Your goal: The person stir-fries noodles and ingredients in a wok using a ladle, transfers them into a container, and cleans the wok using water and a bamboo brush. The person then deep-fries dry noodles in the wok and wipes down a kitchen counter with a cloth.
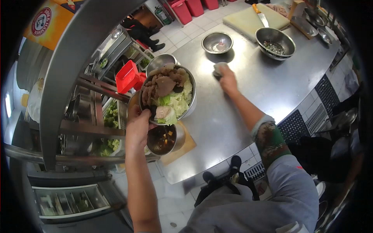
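My left hand point(138, 116) grips the rim of a steel bowl point(192, 101), tilted toward me, that holds brown meat slices point(165, 83) and chopped pale green cabbage point(180, 101). Below it, a steel pot of dark broth point(162, 140) with orange pieces stands on a wooden board point(187, 145). Over the steel table point(241, 101), my right hand point(226, 77) is closed around a small greyish cloth-like thing point(220, 68), blurred by motion. Just beyond that hand sits a small steel bowl point(217, 42).
At the back right are a bowl with dark bits point(275, 43), a cutting board point(248, 19) with a knife point(261, 16), and utensils. A red container point(127, 77) and metal shelf rails point(93, 130) stand at left. Other people are at the right edge and far back.
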`<state>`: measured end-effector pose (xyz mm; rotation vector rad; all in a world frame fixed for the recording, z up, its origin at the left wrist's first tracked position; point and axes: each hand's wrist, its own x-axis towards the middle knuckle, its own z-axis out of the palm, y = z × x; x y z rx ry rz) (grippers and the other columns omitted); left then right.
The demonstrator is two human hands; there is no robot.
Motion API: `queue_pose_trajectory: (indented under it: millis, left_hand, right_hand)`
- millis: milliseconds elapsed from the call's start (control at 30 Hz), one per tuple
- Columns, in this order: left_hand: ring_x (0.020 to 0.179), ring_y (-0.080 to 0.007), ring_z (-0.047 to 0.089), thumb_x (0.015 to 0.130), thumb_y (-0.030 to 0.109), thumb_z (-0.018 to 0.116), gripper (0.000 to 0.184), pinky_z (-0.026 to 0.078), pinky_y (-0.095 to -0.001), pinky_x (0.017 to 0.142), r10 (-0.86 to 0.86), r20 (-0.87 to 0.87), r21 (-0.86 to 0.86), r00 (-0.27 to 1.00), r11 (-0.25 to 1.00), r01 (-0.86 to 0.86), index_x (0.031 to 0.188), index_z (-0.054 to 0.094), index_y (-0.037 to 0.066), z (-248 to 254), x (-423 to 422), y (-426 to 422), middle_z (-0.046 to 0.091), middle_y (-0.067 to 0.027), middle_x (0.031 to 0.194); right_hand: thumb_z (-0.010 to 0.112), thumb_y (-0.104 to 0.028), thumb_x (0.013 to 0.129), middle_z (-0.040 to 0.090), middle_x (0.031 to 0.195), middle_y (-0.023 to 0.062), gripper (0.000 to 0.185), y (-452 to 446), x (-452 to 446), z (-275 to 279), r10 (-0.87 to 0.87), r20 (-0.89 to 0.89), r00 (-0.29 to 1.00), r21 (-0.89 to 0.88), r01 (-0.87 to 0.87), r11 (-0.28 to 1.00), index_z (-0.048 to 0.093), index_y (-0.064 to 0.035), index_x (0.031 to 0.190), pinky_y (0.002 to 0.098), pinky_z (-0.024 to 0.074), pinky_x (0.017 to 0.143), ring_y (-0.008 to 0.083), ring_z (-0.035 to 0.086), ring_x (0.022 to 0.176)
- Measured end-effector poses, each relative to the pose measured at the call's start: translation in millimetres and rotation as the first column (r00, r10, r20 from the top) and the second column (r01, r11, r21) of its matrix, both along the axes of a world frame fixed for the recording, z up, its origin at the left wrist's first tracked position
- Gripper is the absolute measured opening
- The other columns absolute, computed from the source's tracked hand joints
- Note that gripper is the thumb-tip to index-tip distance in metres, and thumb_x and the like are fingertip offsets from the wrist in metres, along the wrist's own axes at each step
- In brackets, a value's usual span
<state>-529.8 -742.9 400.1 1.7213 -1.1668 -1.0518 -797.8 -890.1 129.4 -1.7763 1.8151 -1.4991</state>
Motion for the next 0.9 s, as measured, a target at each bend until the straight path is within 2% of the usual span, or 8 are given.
queue_pose_trajectory:
  millis: [200, 267, 467, 567, 633, 733, 833, 900]
  left_hand:
    - [0.084, -0.0196, 0.064, 0.084, 0.007, 0.048, 0.027, 0.057, -0.0299, 0.063, 0.011, -0.004, -0.005, 1.0, 1.0, -0.011, 0.109, 0.048, -0.001, -4.7, 2.2, 3.2, 0.059, -0.0126, 0.101]
    - [0.08, -0.0195, 0.063, 0.083, 0.009, 0.051, 0.021, 0.056, -0.0304, 0.062, 0.03, -0.054, -0.049, 0.998, 0.998, -0.032, 0.101, 0.049, 0.0, -13.9, -1.0, 6.9, 0.058, -0.0113, 0.097]
    - [0.076, -0.0218, 0.064, 0.083, 0.007, 0.051, 0.016, 0.058, -0.0339, 0.061, -0.002, -0.146, 0.023, 0.989, 1.0, 0.005, 0.095, 0.049, -0.003, -52.4, -13.5, 1.0, 0.057, -0.0134, 0.089]
    - [0.075, -0.0231, 0.064, 0.082, 0.006, 0.051, 0.015, 0.058, -0.0349, 0.06, -0.03, -0.212, 0.079, 0.977, 0.996, 0.048, 0.094, 0.048, -0.004, -88.9, -19.5, -6.5, 0.057, -0.0138, 0.088]
    - [0.074, -0.0237, 0.064, 0.082, 0.005, 0.051, 0.014, 0.058, -0.0356, 0.059, -0.025, -0.181, 0.094, 0.983, 0.995, 0.042, 0.093, 0.048, -0.004, -105.9, -29.3, -6.7, 0.057, -0.0139, 0.088]
    - [0.075, -0.0245, 0.064, 0.084, 0.005, 0.051, 0.013, 0.058, -0.0356, 0.059, 0.008, -0.218, 0.114, 0.976, 0.993, 0.018, 0.092, 0.047, -0.004, -137.3, -41.0, -7.7, 0.057, -0.016, 0.089]
    - [0.077, -0.0247, 0.064, 0.084, 0.005, 0.051, 0.014, 0.058, -0.0355, 0.06, 0.029, -0.278, 0.131, 0.96, 0.991, 0.008, 0.093, 0.045, -0.004, -162.0, -49.4, -10.3, 0.058, -0.0177, 0.091]
    - [0.078, -0.025, 0.064, 0.084, 0.006, 0.051, 0.015, 0.058, -0.0355, 0.061, 0.038, -0.285, 0.125, 0.958, 0.992, -0.002, 0.094, 0.044, -0.003, -159.5, -60.0, -11.1, 0.058, -0.0181, 0.092]
  right_hand:
    - [0.058, -0.004, 0.07, 0.059, 0.119, 0.0193, 0.048, 54.7, 115.3, 33.2, 0.532, 0.45, 0.717, 0.417, -0.696, 0.585, 0.059, -0.0088, 0.118, 0.0412, 0.0441, 0.092, 0.0403, 0.057, 0.105]
    - [0.056, -0.001, 0.071, 0.059, 0.118, 0.0174, 0.048, 120.5, 119.9, 10.2, 0.818, -0.068, 0.571, 0.301, -0.77, 0.563, 0.061, -0.0124, 0.117, 0.0404, 0.0438, 0.093, 0.0365, 0.055, 0.108]
    - [0.05, 0.006, 0.072, 0.054, 0.127, 0.0135, 0.05, 261.5, 23.3, 38.5, 0.988, -0.051, 0.144, 0.321, -0.935, 0.153, 0.063, -0.0137, 0.116, 0.0407, 0.0394, 0.101, 0.0326, 0.05, 0.117]
    - [0.05, 0.008, 0.074, 0.054, 0.127, 0.0109, 0.05, 265.5, -47.2, 71.7, 0.918, 0.287, 0.274, 0.403, -0.904, 0.144, 0.062, -0.0133, 0.118, 0.0412, 0.0375, 0.106, 0.0306, 0.048, 0.121]
    - [0.047, 0.01, 0.081, 0.056, 0.123, 0.0133, 0.042, 248.0, -101.1, 83.2, 0.5, 0.616, 0.609, 0.409, -0.79, 0.458, 0.06, -0.0074, 0.118, 0.0355, 0.0451, 0.101, 0.0272, 0.053, 0.117]
    - [0.041, 0.015, 0.076, 0.055, 0.122, 0.0184, 0.054, 210.5, -186.4, 66.7, 0.187, 0.099, 0.977, 0.356, -0.21, 0.911, 0.055, -0.0073, 0.123, 0.0385, 0.0504, 0.089, 0.0337, 0.057, 0.108]
    - [0.045, 0.012, 0.076, 0.055, 0.123, 0.0206, 0.053, 211.1, -176.1, 13.9, -0.073, -0.355, 0.932, 0.171, 0.142, 0.975, 0.056, -0.0093, 0.123, 0.0438, 0.0419, 0.096, 0.0385, 0.053, 0.106]
    - [0.053, 0.008, 0.071, 0.058, 0.12, 0.0175, 0.059, 243.1, -120.1, -17.4, 0.121, -0.188, 0.975, 0.137, -0.096, 0.986, 0.057, -0.0148, 0.125, 0.0426, 0.0397, 0.098, 0.0384, 0.052, 0.11]
